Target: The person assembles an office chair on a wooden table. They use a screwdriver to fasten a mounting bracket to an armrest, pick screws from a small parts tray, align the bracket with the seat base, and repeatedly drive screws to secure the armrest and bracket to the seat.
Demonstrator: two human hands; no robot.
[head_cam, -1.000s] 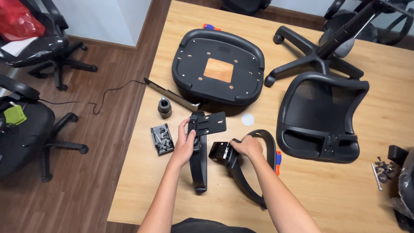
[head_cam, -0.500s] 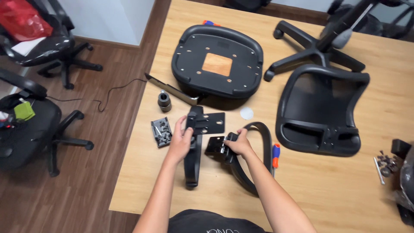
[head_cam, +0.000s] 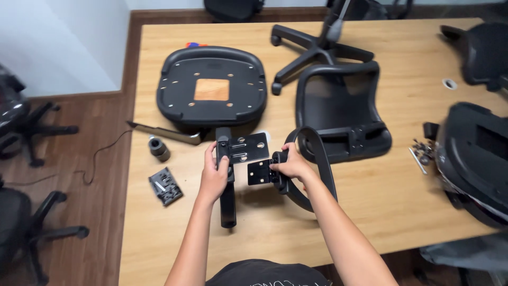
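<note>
Armrests lie side by side on the wooden table [head_cam: 402, 190]: the left hand [head_cam: 214, 177] is clamped on the straight armrest [head_cam: 227, 185], the right hand [head_cam: 291, 167] on the looped armrest's bracket [head_cam: 263, 172]. At twelve o'clock sits the upturned seat pan [head_cam: 211, 87]; at nine o'clock, a hardware pack [head_cam: 165, 186].

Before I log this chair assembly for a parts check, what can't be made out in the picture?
Head view only:
- Small hardware near the right seat: too small to tell screws from tools.
- Hardware pack: contents too small to count.
- Right seat: cut off by the frame edge.
- Left hand covers part of its armrest.
- Right hand covers where its armrest meets the bracket.
</note>
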